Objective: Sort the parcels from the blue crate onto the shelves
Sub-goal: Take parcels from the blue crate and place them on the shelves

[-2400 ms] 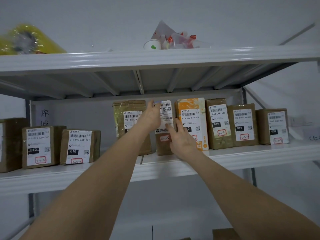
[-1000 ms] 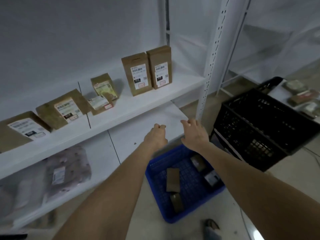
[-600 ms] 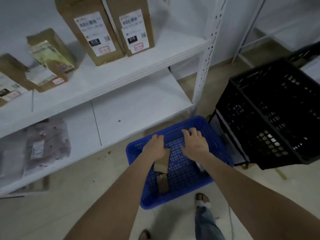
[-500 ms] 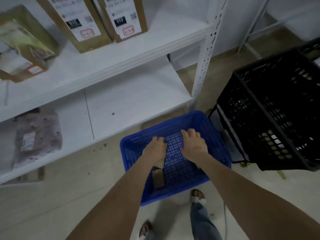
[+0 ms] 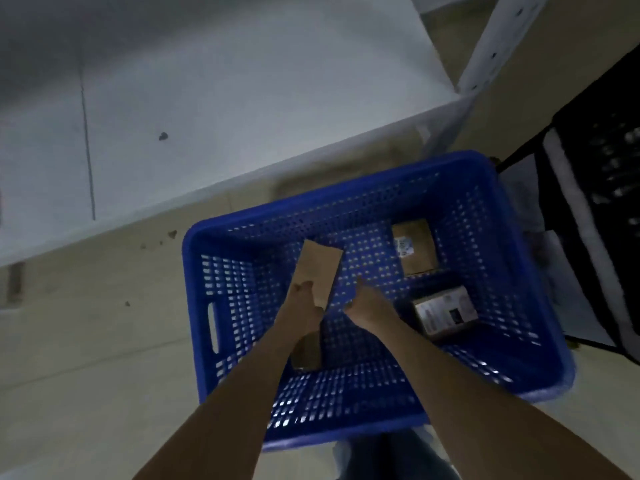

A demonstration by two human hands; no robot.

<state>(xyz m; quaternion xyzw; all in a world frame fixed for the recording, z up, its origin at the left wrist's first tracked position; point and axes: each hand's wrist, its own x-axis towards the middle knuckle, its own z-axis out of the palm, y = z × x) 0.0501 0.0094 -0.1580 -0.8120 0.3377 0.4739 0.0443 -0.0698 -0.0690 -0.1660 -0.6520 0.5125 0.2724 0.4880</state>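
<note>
The blue crate (image 5: 235,306) sits on the pale floor (image 5: 86,358), just in front of the white bottom shelf (image 5: 242,98). Its walls and base are perforated all over, and a handle slot is cut into its left wall.

The left hand (image 5: 303,301) reaches into the crate and grips the near end of a flat brown parcel (image 5: 320,268). This is a slim, plain cardboard-coloured piece with no label showing on its upper face, and its far end points toward the crate's far wall. Whether it is raised off the base or lying on it cannot be told.

The right hand (image 5: 367,308) is just beside it, over the middle of the crate, and touches no parcel. One digit sticks forward and the rest are hidden, so its grip cannot be told.

Three more parcels lie in the crate:
- A small dark parcel (image 5: 306,353) is partly covered by the left forearm.
- A squarish brown box (image 5: 415,247) with a small white label lies toward the far right corner.
- A box with a large white label (image 5: 446,311) lies just right of the right wrist.

A black crate (image 5: 606,150) stands close by the blue one's right side. The shelf's white perforated upright (image 5: 485,46) rises beyond them. A jeans-clad leg (image 5: 391,459) shows at the bottom edge.
</note>
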